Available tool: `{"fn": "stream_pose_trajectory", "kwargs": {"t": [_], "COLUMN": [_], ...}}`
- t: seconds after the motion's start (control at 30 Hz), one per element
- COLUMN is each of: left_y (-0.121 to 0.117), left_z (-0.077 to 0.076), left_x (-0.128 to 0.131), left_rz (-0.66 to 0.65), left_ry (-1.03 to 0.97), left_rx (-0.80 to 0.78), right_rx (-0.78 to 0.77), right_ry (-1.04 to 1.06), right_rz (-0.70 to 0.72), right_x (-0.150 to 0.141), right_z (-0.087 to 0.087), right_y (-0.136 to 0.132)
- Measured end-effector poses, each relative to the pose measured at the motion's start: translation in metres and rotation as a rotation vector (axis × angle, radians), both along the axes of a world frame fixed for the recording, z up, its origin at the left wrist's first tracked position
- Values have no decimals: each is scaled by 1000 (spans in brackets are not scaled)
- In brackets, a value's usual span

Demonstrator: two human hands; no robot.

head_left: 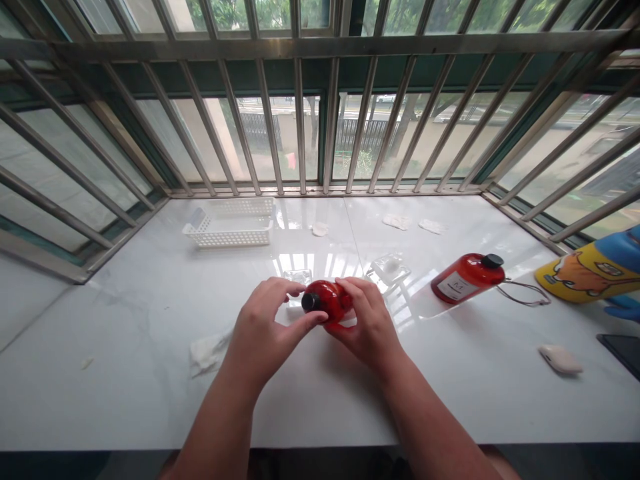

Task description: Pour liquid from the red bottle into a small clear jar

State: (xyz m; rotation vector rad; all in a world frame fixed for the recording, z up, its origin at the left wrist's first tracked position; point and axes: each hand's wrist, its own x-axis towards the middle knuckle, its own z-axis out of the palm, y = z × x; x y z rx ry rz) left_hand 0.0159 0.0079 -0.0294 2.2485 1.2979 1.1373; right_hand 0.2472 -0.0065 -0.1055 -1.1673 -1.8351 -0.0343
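Note:
A red see-through bottle (329, 298) with a black cap lies tilted between my hands, its cap facing left and toward me. My right hand (367, 320) is wrapped around the body of the bottle. At the cap end, my left hand (270, 325) closes on the bottle with thumb and fingers, the thumb resting below the cap. Behind the bottle, a clear plastic piece (299, 275) is partly hidden by my hands. Another clear plastic piece (389, 270) sits beyond my right hand. A second red bottle (463, 279) with a white label and black cap stands to the right.
A white perforated basket (230, 238) stands at the back left. Crumpled tissue (207, 353) lies by my left forearm, and several white scraps lie farther back. On the right are a yellow and blue bottle (590, 265), a pale small case (560, 359) and a dark phone-like slab (623, 353). Metal bars enclose the counter.

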Motion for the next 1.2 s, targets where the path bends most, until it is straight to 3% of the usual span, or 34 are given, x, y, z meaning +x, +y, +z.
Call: {"fn": "stream_pose_trajectory", "kwargs": {"t": [0.27, 0.43, 0.57, 1.0, 1.1, 1.2], "left_y": [11, 6, 3, 1, 1, 5], "left_z": [-5, -1, -1, 2, 6, 4], "left_x": [-29, -14, -2, -11, -24, -49], "left_rz": [189, 5, -22, -188, -107, 121], "left_ry": [84, 5, 21, 21, 20, 137], "left_rx": [-16, -86, -97, -171, -307, -438], "right_rx": [-13, -11, 2, -25, -23, -32], "right_ry": [-13, -18, -11, 2, 44, 110], "right_rz": [-14, 7, 13, 37, 16, -35], "right_x": [2, 1, -1, 2, 3, 5], "right_z": [-6, 0, 3, 0, -1, -2], "right_y": [2, 0, -1, -1, 0, 1]}}
